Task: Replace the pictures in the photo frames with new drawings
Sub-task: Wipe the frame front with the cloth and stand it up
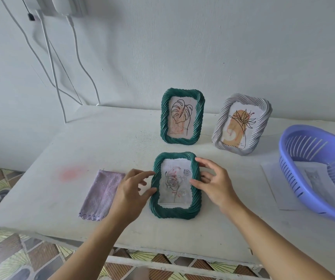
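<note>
A dark green twisted-rim photo frame (175, 212) lies flat on the white table (93, 142), holding a faint rose drawing (175, 183). My left hand (133, 190) is at its left side, fingers spread, with fingertip and thumb at the rim. My right hand (211, 183) is at its right side, thumb on the rim and index finger reaching over the upper right corner. Behind stand a second green frame (163, 120) with a leaf drawing and a white frame (220, 126) with a flower drawing.
A folded lilac cloth (101, 193) lies just left of my left hand. At the right a purple slotted basket (296, 178) sits on a sheet of paper (271, 178). White cables (69, 57) hang down the wall at the back left. The table's front edge is close to me.
</note>
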Motion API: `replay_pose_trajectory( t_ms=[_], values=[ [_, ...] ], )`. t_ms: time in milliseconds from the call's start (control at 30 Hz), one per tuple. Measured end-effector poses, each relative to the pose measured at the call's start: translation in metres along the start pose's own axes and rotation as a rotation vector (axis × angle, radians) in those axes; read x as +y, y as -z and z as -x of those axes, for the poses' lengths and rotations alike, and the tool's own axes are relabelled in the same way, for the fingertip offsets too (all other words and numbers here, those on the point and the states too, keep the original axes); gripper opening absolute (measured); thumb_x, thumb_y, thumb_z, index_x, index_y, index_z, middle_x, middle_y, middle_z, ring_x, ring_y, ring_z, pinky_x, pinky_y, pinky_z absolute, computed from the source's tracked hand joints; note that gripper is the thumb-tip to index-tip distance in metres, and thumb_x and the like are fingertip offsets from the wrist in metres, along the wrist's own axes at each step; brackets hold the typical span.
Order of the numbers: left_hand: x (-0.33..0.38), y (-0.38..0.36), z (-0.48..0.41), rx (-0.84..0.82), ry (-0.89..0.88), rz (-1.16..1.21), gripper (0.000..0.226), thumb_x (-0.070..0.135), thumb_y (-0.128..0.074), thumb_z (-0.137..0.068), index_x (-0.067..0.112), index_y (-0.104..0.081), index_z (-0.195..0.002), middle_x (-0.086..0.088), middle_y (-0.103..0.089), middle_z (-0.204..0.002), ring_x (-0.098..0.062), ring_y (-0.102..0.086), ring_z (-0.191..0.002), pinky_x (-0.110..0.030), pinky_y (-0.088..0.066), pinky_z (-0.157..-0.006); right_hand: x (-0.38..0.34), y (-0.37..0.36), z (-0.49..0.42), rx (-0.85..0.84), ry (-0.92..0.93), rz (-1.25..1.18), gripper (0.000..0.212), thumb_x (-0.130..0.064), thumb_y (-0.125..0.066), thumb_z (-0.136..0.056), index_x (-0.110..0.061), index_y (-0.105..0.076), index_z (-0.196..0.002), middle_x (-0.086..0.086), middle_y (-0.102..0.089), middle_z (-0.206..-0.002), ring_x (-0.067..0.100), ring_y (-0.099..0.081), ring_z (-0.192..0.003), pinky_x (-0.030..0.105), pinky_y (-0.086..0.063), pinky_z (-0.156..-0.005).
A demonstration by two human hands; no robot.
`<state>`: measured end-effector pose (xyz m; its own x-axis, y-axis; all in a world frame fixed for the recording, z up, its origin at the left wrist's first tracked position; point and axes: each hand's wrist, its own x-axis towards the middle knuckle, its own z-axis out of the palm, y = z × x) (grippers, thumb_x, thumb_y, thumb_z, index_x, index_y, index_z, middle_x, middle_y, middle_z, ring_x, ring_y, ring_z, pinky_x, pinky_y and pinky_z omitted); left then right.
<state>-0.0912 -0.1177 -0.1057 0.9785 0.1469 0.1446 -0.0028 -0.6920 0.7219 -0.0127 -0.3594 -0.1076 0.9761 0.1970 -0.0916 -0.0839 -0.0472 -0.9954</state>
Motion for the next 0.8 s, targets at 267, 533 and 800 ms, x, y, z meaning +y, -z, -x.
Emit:
replay_pose_trajectory(
  t_ms=[267, 533, 800],
  values=[
    [-0.033, 0.058, 0.015, 0.251, 0.165, -0.2, 0.019, 0.025, -0.075, -0.087, 0.027, -0.076, -0.106, 0.003, -0.062, -0.106, -0.026, -0.058, -0.101, -0.039, -0.044, -0.086, 0.004, -0.001, 0.004, -0.015, -0.021, -0.058, 0.052, 0.012, -0.072, -0.08, -0.018, -0.064, -0.122, 0.001, -0.074, -0.111, 0.027, -0.074, -0.091, 0.037, -0.06, -0.08],
    [-0.046, 0.065, 0.023, 0.126, 0.435, -0.245, 0.047, 0.04, -0.078, -0.081, 0.036, -0.064, -0.126, -0.008, -0.052, -0.124, -0.032, -0.049, -0.119, -0.045, -0.043, -0.1, 0.006, -0.004, 0.001, 0.057, 0.151, 0.419, 0.043, -0.009, -0.08, -0.079, -0.026, -0.067, -0.116, -0.005, -0.064, -0.089, 0.014, -0.062, -0.07, 0.024, -0.055, -0.074],
    [-0.037, 0.08, 0.011, 0.057, 0.461, -0.121, 0.047, 0.034, -0.085, -0.074, 0.048, -0.058, -0.111, 0.001, -0.055, -0.11, -0.022, -0.057, -0.1, -0.034, -0.044, -0.083, 0.007, -0.009, 0.0, 0.069, 0.166, 0.504, 0.044, -0.006, -0.078, -0.08, -0.024, -0.065, -0.118, -0.003, -0.063, -0.094, 0.008, -0.059, -0.067, 0.013, -0.051, -0.073]
  ],
)
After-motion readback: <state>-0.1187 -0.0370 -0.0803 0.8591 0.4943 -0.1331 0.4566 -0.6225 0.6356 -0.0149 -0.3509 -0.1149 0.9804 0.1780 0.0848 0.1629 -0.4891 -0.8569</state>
